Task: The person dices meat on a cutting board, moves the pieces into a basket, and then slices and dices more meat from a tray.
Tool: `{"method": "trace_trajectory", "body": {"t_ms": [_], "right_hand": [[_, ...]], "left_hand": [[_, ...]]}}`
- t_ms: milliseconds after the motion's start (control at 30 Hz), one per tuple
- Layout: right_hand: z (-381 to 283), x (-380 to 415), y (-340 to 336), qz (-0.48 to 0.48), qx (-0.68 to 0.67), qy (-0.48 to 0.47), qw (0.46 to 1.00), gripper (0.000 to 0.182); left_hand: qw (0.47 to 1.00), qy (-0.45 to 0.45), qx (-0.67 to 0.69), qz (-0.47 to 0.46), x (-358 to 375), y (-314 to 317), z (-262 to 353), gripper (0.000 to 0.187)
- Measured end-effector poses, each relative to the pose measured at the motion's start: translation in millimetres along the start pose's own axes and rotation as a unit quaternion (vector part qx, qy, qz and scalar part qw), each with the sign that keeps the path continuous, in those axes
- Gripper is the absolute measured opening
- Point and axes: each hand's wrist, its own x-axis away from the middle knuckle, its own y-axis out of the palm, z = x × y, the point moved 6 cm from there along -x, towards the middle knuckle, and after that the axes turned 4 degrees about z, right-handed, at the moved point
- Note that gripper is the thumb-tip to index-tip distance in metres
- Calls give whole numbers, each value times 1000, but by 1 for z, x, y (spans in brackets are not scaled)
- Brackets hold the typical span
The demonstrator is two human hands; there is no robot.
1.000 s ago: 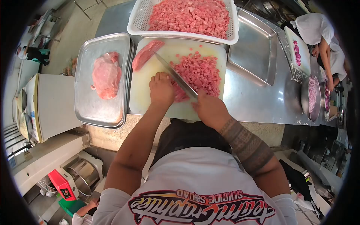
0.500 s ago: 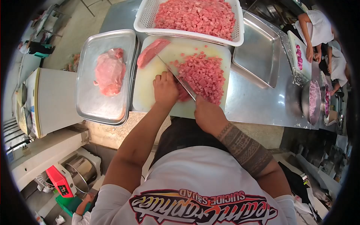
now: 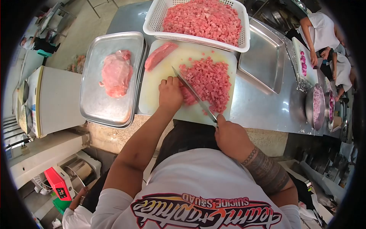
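My right hand (image 3: 234, 138) is closed round the handle of a long knife (image 3: 195, 90), whose blade slants up and left across a cutting board (image 3: 152, 95). Close to the blade's left side, my left hand (image 3: 170, 94) has curled fingers on pink meat, mostly hidden beneath it and the knife. Diced meat (image 3: 213, 78) is heaped right of the blade. A larger uncut strip of meat (image 3: 161, 55) lies at the board's far left corner.
A white perforated basket (image 3: 150, 23) of diced meat stands behind the board. To the left, a metal tray (image 3: 89, 91) carries a slab of meat (image 3: 116, 73); another tray (image 3: 263, 57) is at right. Co-workers (image 3: 320, 30) stand near purple onions (image 3: 303, 63) and bowls (image 3: 315, 108).
My right hand has drawn the knife back toward my body and to the right. My left hand stays at the meat, its fingers curled. The view has shifted slightly.
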Motion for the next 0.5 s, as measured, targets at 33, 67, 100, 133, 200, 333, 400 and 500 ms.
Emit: {"method": "trace_trajectory", "body": {"t_ms": [33,67,100,133,200,333,400,500], "right_hand": [[1,-5,5,1,-8,-6,1000,34],[2,-11,13,1,-17,-12,1000,33],[4,-26,25,12,-21,-9,1000,31],[7,-46,42,23,-26,-6,999,30],[8,-74,53,55,-30,-19,998,27],[9,-74,39,98,-34,-42,994,25],[8,-59,26,78,-25,-21,996,26],[-5,-18,7,25,-2,21,999,29]], "left_hand": [[1000,7,4,8,0,1,0,21],[1000,14,7,15,0,2,-1,20],[1000,20,10,22,1,3,-2,19],[1000,12,1,-1,2,5,-5,22],[999,-1,-14,-41,0,9,-7,27],[999,2,6,-31,-2,8,-10,22],[999,-1,45,-6,1,2,-11,14],[1000,0,10,-25,3,-2,-7,14]]}}
